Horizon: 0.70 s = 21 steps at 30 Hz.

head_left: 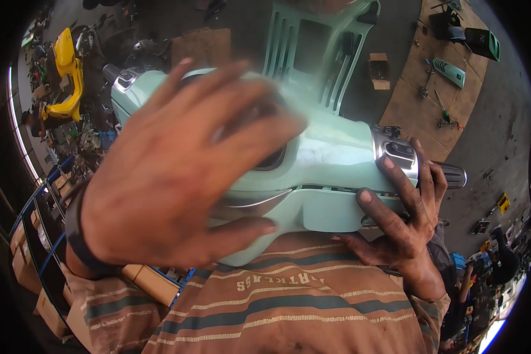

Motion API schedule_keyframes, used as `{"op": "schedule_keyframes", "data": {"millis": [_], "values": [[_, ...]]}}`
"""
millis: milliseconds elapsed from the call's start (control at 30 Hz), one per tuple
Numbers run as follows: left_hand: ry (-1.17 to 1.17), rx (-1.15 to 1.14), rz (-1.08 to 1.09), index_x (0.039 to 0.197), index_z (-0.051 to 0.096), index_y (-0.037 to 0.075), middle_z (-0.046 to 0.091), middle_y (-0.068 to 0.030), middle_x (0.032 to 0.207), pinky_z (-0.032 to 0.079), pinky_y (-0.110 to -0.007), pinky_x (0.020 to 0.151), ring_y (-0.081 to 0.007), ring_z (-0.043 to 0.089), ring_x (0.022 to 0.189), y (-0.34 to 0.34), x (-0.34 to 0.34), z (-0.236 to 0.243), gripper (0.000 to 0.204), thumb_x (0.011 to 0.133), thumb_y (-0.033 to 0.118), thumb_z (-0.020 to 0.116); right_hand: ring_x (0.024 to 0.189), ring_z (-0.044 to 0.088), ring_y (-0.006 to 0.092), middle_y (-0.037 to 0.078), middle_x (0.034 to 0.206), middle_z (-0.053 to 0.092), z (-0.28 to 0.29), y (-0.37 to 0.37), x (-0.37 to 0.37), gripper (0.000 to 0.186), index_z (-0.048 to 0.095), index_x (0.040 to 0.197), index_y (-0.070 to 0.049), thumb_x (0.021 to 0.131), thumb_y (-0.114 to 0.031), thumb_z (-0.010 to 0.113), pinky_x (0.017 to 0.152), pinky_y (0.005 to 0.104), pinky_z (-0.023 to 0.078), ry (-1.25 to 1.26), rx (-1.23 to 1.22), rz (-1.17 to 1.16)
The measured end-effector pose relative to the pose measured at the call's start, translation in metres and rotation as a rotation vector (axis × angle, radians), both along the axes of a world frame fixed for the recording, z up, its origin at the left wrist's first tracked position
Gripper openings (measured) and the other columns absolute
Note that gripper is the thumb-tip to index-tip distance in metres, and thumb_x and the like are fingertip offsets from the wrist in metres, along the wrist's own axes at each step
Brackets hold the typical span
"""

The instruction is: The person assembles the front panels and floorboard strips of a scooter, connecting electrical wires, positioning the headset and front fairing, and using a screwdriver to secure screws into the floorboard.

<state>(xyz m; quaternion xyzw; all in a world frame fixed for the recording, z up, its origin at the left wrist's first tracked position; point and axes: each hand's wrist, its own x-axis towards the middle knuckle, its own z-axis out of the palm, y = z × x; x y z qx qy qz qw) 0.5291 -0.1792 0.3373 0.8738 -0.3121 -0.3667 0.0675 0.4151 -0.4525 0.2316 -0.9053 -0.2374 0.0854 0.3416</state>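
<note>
A mint-green scooter handlebar cover (330,150) stands in front of my body, with silver switch housings and dark grips at both ends. Its dark round middle part (271,158) is mostly hidden behind my left hand (165,159). That hand is smeared by motion, its fingers spread over the left half of the cover; whether it touches the cover I cannot tell. My right hand (410,227) is on the cover's right end. Its fingers lie over the edge beside the right switch housing (395,150), and its thumb is lower, near a flat green panel (331,210).
Beyond the handlebar is a slotted mint-green body part (318,50). Cardboard (422,112) with loose parts and a small open box (379,71) lie on the right floor. A yellow scooter body (68,76) and a blue-framed rack (41,224) stand left; people are at the lower right.
</note>
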Motion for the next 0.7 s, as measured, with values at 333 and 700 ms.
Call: {"op": "schedule_keyframes", "data": {"millis": [333, 700], "values": [[0.337, -0.048, -0.094, 0.137, 0.049, -0.001, 0.061, -0.0227, 0.122, 0.041, -0.047, 0.099, -0.0391, 0.057, 0.117, -0.036, 0.024, -0.062, 0.1, 0.057, 0.044, 0.088, 0.129, 0.053, 0.0407, 0.007, 0.131, 0.064, -0.008, 0.011, -0.024, 0.062, 0.071, 0.117, -0.024, 0.065, -0.055, 0.084, 0.114, 0.0558, 0.023, 0.012, 0.083, -0.286], [0.281, -0.203, -0.041, 0.13, 0.056, -0.003, 0.066, -0.023, 0.112, 0.045, -0.045, 0.095, -0.0397, 0.062, 0.108, -0.032, 0.02, -0.071, 0.095, 0.053, 0.042, 0.089, 0.129, 0.053, 0.0427, 0.018, 0.131, 0.061, -0.005, 0.011, -0.024, 0.094, 0.056, 0.129, -0.008, 0.055, -0.057, 0.09, 0.113, 0.0511, 0.03, 0.047, 0.131, -0.329]]}}
